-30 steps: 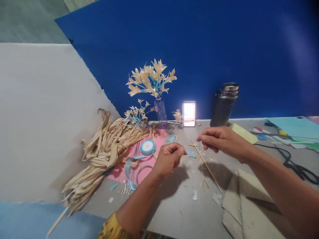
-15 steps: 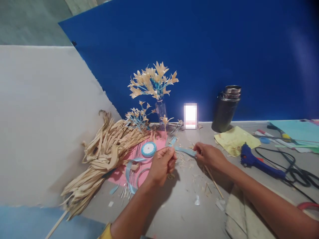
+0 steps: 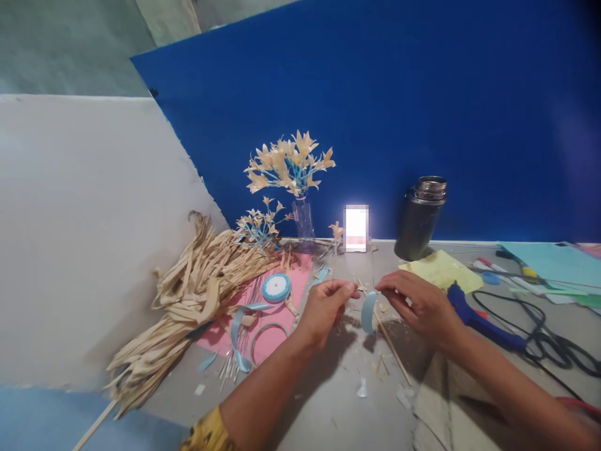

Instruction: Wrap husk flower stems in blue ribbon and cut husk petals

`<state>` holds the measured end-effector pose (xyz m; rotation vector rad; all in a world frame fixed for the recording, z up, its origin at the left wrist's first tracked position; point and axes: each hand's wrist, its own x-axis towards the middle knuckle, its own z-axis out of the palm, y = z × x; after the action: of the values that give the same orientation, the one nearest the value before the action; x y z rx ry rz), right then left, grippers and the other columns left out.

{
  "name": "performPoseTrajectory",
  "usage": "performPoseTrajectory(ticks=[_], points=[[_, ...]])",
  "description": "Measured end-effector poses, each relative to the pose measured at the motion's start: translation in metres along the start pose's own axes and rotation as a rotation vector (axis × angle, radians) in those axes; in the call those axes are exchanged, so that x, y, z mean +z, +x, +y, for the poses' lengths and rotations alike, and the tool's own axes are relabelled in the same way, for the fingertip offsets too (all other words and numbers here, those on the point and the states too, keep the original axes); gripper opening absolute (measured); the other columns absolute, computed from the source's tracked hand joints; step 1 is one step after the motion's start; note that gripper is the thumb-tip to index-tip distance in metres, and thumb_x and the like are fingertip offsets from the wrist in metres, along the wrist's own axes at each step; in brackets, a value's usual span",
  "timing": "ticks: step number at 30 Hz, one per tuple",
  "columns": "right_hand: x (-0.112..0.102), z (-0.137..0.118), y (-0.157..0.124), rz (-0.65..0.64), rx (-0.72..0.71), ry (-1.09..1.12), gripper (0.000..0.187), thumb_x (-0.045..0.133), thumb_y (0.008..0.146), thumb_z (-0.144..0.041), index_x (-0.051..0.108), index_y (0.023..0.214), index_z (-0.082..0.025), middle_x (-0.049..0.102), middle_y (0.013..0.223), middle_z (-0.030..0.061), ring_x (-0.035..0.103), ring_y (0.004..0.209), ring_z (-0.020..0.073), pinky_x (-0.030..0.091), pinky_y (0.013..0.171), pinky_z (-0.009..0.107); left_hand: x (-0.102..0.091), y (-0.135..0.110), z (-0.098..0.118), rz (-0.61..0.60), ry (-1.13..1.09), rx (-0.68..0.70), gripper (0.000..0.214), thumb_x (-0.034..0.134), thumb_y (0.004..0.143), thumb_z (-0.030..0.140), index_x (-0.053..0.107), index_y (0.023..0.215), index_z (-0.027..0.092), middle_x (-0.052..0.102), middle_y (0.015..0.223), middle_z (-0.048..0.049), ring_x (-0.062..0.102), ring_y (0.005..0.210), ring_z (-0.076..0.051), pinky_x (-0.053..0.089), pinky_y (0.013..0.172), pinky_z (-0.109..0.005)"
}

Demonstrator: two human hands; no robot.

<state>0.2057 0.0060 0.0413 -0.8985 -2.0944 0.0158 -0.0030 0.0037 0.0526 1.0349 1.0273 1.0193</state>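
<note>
My left hand [image 3: 326,310] is closed in a pinch, with a pale husk flower [image 3: 337,230] standing above it; its thin stem shows only faintly near my fingers. My right hand [image 3: 417,307] pinches the end of a short light-blue ribbon strip [image 3: 369,313], which hangs in a curl between the two hands. Left of my left hand lies a spool of blue ribbon [image 3: 276,287], its loose end looping over a pink sheet [image 3: 213,335]. A thin stick [image 3: 394,351] rests on the table below the strip.
Dried husks [image 3: 188,307] lie at left. Behind stand a clear vase [image 3: 303,219] of husk flowers and a dark flask [image 3: 420,219]. To the right are a yellow paper [image 3: 441,268], a blue glue gun [image 3: 488,326] and a black cable [image 3: 558,347]. Scraps litter the table [image 3: 328,407].
My left hand has moved right, the flower shifting with it. The ribbon strip, stretched out sideways before, now curls downward from my right hand. The view has shifted slightly.
</note>
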Motion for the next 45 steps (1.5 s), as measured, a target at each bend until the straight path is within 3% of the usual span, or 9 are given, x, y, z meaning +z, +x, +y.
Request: performPoseTrajectory(ticks=[3, 6, 11, 15, 21, 26, 38, 41, 45], points=[[0.001, -0.004, -0.006, 0.102, -0.018, -0.019, 0.017, 0.050, 0.096, -0.012, 0.064, 0.099, -0.021, 0.070, 0.091, 0.0072, 0.064, 0.087, 0.0195, 0.050, 0.078, 0.031, 0.016, 0.000, -0.004, -0.163, -0.055, -0.159, 0.045, 0.082, 0.062, 0.054, 0.065, 0.071, 0.014, 0.057, 0.058, 0.0016, 0.025, 0.040, -0.002, 0.011, 0.041, -0.022], [0.004, 0.000, -0.013, 0.165, 0.067, -0.048, 0.016, 0.051, 0.094, -0.014, 0.065, 0.095, -0.020, 0.069, 0.087, 0.0069, 0.064, 0.085, 0.0207, 0.049, 0.077, 0.033, 0.025, -0.003, -0.009, -0.163, -0.080, -0.196, 0.043, 0.087, 0.054, 0.046, 0.059, 0.068, 0.017, 0.059, 0.056, 0.0017, 0.030, 0.039, -0.004, 0.015, 0.040, -0.022], [0.000, 0.014, -0.018, 0.065, 0.528, 0.048, 0.018, 0.051, 0.091, -0.028, 0.067, 0.086, -0.021, 0.069, 0.074, 0.0030, 0.063, 0.067, 0.0196, 0.046, 0.065, 0.031, 0.024, -0.007, -0.005, -0.079, 0.014, -0.089, 0.035, 0.085, 0.059, 0.041, 0.061, 0.066, 0.016, 0.060, 0.054, 0.0001, 0.037, 0.041, -0.005, 0.019, 0.042, -0.020], [-0.004, 0.009, -0.013, -0.027, 0.769, 0.374, 0.042, 0.043, 0.095, -0.051, 0.070, 0.084, -0.019, 0.069, 0.070, 0.0034, 0.061, 0.061, 0.0184, 0.046, 0.060, 0.029, 0.022, -0.005, -0.001, 0.017, -0.030, 0.020, 0.028, 0.085, 0.060, 0.035, 0.065, 0.065, 0.016, 0.059, 0.057, 0.0001, 0.050, 0.051, -0.009, 0.031, 0.047, -0.020], [0.004, -0.013, -0.008, 0.002, 0.788, 0.795, 0.039, 0.067, 0.080, -0.056, 0.073, 0.088, -0.018, 0.068, 0.078, 0.0037, 0.060, 0.069, 0.0179, 0.047, 0.062, 0.027, 0.030, 0.000, -0.005, 0.033, 0.042, 0.075, 0.015, 0.081, 0.065, 0.027, 0.070, 0.066, 0.016, 0.059, 0.057, 0.0001, 0.046, 0.049, -0.008, 0.032, 0.049, -0.021], [0.009, -0.016, -0.009, 0.165, 0.858, 0.792, 0.026, 0.077, 0.070, -0.043, 0.068, 0.070, -0.019, 0.059, 0.064, -0.0016, 0.050, 0.060, 0.0137, 0.041, 0.058, 0.026, 0.037, 0.000, -0.015, -0.003, 0.085, 0.056, 0.014, 0.081, 0.063, 0.026, 0.070, 0.064, 0.016, 0.056, 0.054, 0.0006, 0.042, 0.050, -0.009, 0.030, 0.048, -0.022], [0.003, -0.019, -0.007, 0.156, 0.947, 0.789, 0.039, 0.074, 0.072, -0.055, 0.062, 0.066, -0.018, 0.042, 0.052, -0.0065, 0.033, 0.050, 0.0096, 0.025, 0.049, 0.025, 0.034, 0.000, -0.015, 0.024, 0.088, 0.044, 0.025, 0.080, 0.070, 0.039, 0.070, 0.075, 0.017, 0.049, 0.055, 0.0033, 0.035, 0.048, -0.008, 0.026, 0.047, -0.022], [0.002, -0.016, -0.007, 0.202, 0.969, 0.785, 0.039, 0.075, 0.071, -0.056, 0.062, 0.066, -0.019, 0.043, 0.050, -0.0066, 0.034, 0.049, 0.0099, 0.025, 0.049, 0.025, 0.037, -0.003, -0.014, 0.131, 0.137, 0.208, 0.015, 0.077, 0.072, 0.030, 0.069, 0.078, 0.019, 0.053, 0.065, 0.0021, 0.041, 0.055, -0.010, 0.033, 0.053, -0.023], [0.002, -0.017, -0.007, 0.227, 0.992, 0.822, 0.040, 0.079, 0.065, -0.055, 0.062, 0.067, -0.019, 0.046, 0.049, -0.0062, 0.037, 0.047, 0.0101, 0.026, 0.049, 0.025, 0.047, -0.007, -0.020, 0.114, 0.322, 0.437, 0.018, 0.080, 0.065, 0.016, 0.068, 0.078, 0.020, 0.057, 0.082, 0.0005, 0.041, 0.060, -0.010, 0.034, 0.058, -0.024]])
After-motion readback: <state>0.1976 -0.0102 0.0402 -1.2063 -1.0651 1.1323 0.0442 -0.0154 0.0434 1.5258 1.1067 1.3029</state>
